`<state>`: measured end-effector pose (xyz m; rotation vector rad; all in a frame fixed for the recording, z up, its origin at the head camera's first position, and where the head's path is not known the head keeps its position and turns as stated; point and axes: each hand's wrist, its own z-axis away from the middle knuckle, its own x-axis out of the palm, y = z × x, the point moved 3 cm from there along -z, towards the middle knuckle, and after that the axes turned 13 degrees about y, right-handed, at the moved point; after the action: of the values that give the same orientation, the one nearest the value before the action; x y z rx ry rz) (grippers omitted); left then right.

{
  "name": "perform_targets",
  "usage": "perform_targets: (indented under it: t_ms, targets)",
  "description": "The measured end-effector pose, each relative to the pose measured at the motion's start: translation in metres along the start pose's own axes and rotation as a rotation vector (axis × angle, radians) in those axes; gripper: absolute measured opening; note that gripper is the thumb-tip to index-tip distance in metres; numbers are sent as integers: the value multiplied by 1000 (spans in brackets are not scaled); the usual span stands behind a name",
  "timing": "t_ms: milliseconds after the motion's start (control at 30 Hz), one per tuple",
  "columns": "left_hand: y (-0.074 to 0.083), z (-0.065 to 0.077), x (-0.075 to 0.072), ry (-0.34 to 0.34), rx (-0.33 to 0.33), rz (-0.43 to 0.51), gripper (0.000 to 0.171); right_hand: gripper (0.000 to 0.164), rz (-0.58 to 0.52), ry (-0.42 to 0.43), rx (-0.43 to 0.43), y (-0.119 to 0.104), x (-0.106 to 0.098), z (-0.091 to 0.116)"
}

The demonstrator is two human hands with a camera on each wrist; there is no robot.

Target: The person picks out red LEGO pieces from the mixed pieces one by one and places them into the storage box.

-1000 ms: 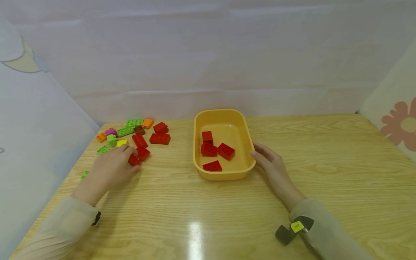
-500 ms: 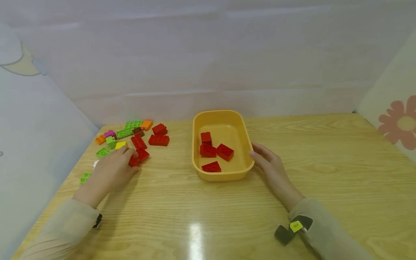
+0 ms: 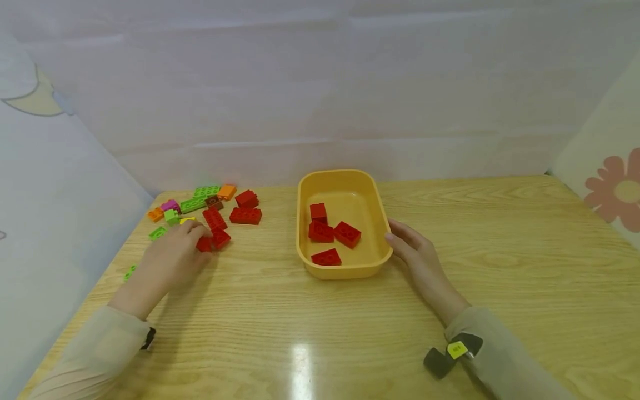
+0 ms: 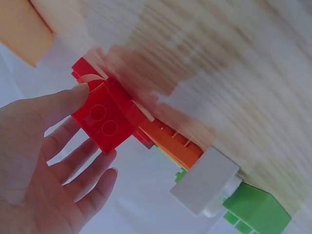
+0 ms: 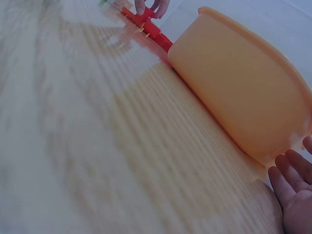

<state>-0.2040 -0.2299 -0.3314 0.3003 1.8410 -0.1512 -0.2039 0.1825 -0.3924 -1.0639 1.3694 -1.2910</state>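
My left hand (image 3: 172,255) is at the near side of a loose group of toy building bricks on the left of the table. It pinches a red building brick (image 4: 100,114), thumb on its upper edge and fingers behind, with another red brick (image 3: 220,238) right beside it. In the head view the fingers partly cover the held brick. A yellow tub (image 3: 345,271) stands mid-table with several red bricks (image 3: 347,234) inside. My right hand (image 3: 422,266) rests against the tub's right side, thumb at the rim, fingers fairly straight along the outer wall.
Beyond my left hand lie a long red brick (image 3: 245,215), a brown brick (image 3: 214,202), an orange brick (image 3: 227,192) and several green ones. A white brick (image 4: 207,180) shows in the left wrist view. A wall stands behind the table (image 3: 500,250).
My left hand has shifted only slightly, and the pinched red brick has moved a little to the left. My right hand and the tub have stayed in place.
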Motion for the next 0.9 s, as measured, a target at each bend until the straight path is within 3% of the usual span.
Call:
perform_targets:
  t_ms: [400,900]
  targets:
    - [19,-2,-10,115,89,-45,39,63,12,3,-20,0,0,-2]
    - [43,-15,5,192,169,5,35,63,51,0,-47,1,-2,-1]
